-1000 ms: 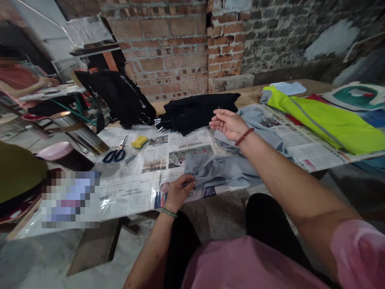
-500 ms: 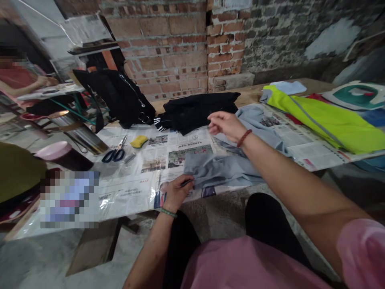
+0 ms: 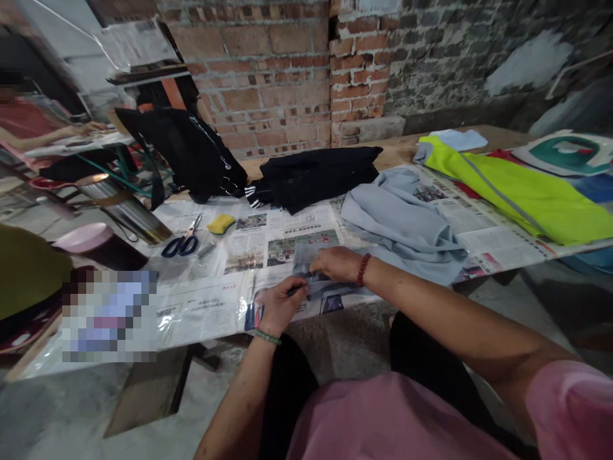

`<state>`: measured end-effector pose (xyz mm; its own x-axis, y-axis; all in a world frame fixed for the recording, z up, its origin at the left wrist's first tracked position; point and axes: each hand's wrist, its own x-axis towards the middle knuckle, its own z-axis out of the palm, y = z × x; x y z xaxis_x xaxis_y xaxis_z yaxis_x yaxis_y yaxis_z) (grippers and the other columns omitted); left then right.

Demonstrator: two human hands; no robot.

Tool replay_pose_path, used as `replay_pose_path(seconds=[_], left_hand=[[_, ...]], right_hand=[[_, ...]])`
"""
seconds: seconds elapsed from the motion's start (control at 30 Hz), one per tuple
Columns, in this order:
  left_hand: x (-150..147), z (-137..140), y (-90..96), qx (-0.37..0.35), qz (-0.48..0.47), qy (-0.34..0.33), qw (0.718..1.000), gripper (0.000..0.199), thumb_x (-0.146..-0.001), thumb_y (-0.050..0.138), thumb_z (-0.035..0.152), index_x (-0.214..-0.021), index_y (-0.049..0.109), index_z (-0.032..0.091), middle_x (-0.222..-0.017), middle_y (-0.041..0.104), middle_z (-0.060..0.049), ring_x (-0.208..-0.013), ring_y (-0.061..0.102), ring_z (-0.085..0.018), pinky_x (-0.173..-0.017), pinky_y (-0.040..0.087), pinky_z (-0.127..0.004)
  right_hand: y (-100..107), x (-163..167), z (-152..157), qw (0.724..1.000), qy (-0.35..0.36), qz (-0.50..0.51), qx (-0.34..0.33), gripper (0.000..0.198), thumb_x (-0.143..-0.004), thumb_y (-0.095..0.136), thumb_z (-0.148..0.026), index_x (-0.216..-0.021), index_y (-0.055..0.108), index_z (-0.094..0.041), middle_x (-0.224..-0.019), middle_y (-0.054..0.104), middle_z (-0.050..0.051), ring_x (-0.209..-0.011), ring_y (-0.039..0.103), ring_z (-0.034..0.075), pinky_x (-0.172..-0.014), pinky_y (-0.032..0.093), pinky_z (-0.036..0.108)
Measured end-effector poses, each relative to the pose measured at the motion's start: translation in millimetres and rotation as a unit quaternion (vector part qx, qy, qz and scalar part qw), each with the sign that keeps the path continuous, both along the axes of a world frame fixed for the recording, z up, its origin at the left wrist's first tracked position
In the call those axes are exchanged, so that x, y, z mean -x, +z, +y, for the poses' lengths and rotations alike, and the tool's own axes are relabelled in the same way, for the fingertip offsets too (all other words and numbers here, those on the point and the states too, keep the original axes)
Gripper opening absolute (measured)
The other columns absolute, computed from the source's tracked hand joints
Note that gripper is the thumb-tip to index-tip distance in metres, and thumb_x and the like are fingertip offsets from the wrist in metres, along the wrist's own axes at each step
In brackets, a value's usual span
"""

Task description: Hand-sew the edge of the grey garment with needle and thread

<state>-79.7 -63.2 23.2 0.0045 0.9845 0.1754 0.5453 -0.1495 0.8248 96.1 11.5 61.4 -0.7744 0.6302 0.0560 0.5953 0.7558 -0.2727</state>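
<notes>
A grey garment (image 3: 407,217) lies crumpled on the newspaper-covered table, its near end flattened under my hands. At that near end, my left hand (image 3: 285,303) is closed on the cloth's edge, with a small dark thing between thumb and fingers that I cannot make out. Just to its right, my right hand (image 3: 334,263) is pinched over the same cloth. A thin, light, needle-like piece (image 3: 311,276) shows at its fingertips, too small to name for sure.
Left of my hands are scissors (image 3: 182,241), a yellow sponge (image 3: 221,223), a pink-lidded cup (image 3: 103,246) and a steel flask (image 3: 124,207). Behind lie a black bag (image 3: 186,153) and folded black cloth (image 3: 316,176). Rightward are a yellow vest (image 3: 517,185) and an iron (image 3: 562,152). Another person (image 3: 33,128) sits far left.
My right hand has come down from its raised place above the table to the cloth beside my left hand. The left hand has stayed at the cloth's edge.
</notes>
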Motion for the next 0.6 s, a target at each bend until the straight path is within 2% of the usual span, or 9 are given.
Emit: replay_pose_path(seconds=[0.13,0.3,0.47,0.6], left_hand=[[-0.1,-1.0,0.6,0.000,0.004,-0.004,1.000,0.012,-0.069,0.057,0.024,-0.073,0.066,0.018,-0.067,0.065,0.002,-0.061,0.056,-0.012,-0.057,0.045,-0.020],[-0.5,-0.9,-0.1,-0.001,0.001,-0.008,1.000,0.011,-0.070,0.057,0.024,-0.073,0.066,0.018,-0.069,0.066,0.002,-0.063,0.057,-0.012,-0.058,0.046,-0.020],[-0.4,0.3,-1.2,-0.006,0.007,-0.022,1.000,0.011,-0.071,0.056,0.023,-0.075,0.066,0.019,-0.070,0.066,0.002,-0.063,0.058,-0.012,-0.058,0.045,-0.020],[0.1,-0.1,-0.9,-0.018,0.025,-0.037,0.999,0.013,-0.073,0.055,0.025,-0.076,0.065,0.019,-0.070,0.066,0.002,-0.064,0.058,-0.013,-0.059,0.045,-0.021]], right_hand=[[0.1,2.4,-2.4,0.999,0.031,-0.034,-0.020,0.029,-0.080,0.045,-0.016,-0.097,0.066,-0.026,-0.087,0.059,0.005,-0.066,0.050,0.014,-0.052,0.027,0.024],[2.6,5.6,-4.1,0.997,0.053,-0.061,-0.015,0.030,-0.082,0.044,-0.017,-0.100,0.065,-0.027,-0.090,0.058,0.005,-0.067,0.050,0.013,-0.052,0.027,0.023],[0.1,6.7,-1.3,0.998,0.045,-0.030,0.027,0.029,-0.081,0.044,-0.012,-0.097,0.066,-0.021,-0.092,0.062,0.006,-0.075,0.053,0.014,-0.059,0.032,0.022],[-0.9,5.6,0.2,0.996,0.025,0.015,0.089,0.028,-0.079,0.045,-0.008,-0.093,0.066,-0.017,-0.086,0.065,0.005,-0.075,0.056,0.014,-0.061,0.036,0.021]])
